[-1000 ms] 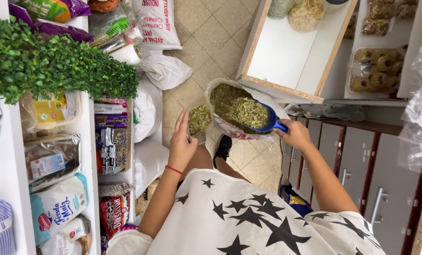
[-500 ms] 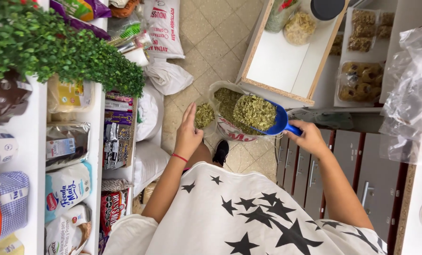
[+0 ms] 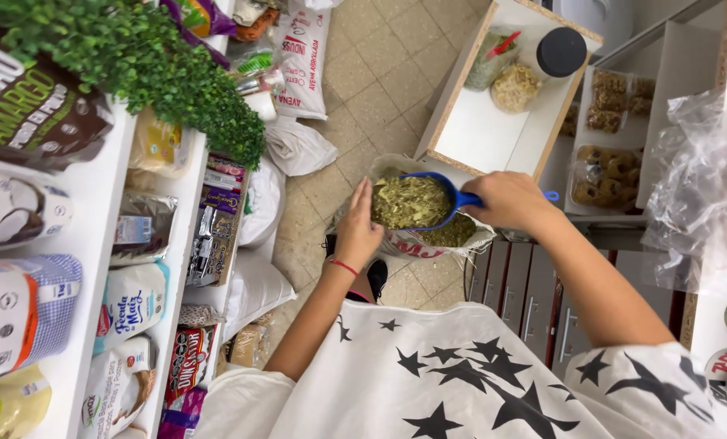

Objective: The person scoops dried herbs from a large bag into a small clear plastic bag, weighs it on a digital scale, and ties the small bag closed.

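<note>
My right hand [image 3: 511,201] grips the handle of a blue scoop [image 3: 441,195] heaped with dried green herb flakes [image 3: 408,203]. The scoop hangs level over an open sack [image 3: 412,242] of the same flakes. My left hand [image 3: 357,229], a red band on its wrist, is raised flat against the left side of the scoop and the sack's rim, fingers together and pointing up. Whether the left hand holds the sack's edge is hidden by the scoop.
White shelves [image 3: 95,211] at left hold packaged foods under a green plant garland [image 3: 144,61]. Sacks [image 3: 298,61] lean on the tiled floor. A wooden box shelf [image 3: 502,122] with jars and bagged goods stands ahead, drawers [image 3: 518,284] below, clear plastic bags [image 3: 701,179] at right.
The loaded scoop has swung left and lower over the sack. My left hand has stayed by its side. The view has tilted, showing more shelf at left.
</note>
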